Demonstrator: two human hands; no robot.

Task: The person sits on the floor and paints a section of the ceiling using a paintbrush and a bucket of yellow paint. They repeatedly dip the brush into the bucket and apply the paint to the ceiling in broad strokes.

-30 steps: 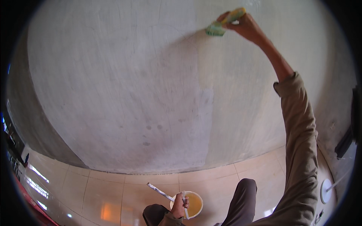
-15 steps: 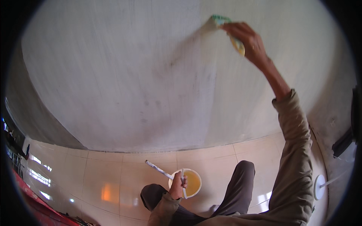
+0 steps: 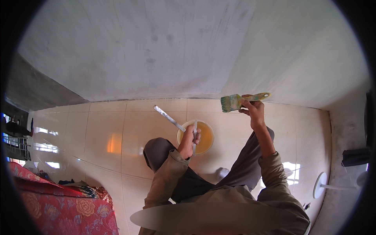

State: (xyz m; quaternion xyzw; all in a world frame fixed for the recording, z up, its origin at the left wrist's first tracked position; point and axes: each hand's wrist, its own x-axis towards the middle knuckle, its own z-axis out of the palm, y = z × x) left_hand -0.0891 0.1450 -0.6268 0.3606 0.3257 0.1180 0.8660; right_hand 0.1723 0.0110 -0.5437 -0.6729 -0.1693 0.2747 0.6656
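Observation:
My right hand (image 3: 252,109) is closed round the handle of a wide, flat paintbrush (image 3: 235,102). Its green bristles point left, and it is held above the floor near the foot of the wall, apart from the wall. Below and to the left, my left hand (image 3: 190,138) is wrapped round the pale handle (image 3: 195,124) of a white bucket (image 3: 212,148) of yellowish liquid (image 3: 205,137). A paint-smeared stick (image 3: 168,116) slants up and left from that hand; its lower end is hidden, so I cannot tell whether the fingers grip it too.
Ahead rises a grey-white wall (image 3: 156,51), greener toward the right. Pale tiles (image 3: 105,129) cover the floor. A red flowered cloth (image 3: 66,207) lies at lower left. At right a white round-based stand (image 3: 320,185) is near the side wall. My knees flank the bucket.
My right hand has brought the brush down from high on the wall to just above the floor. The view has tilted down; my left hand still grips the bucket handle.

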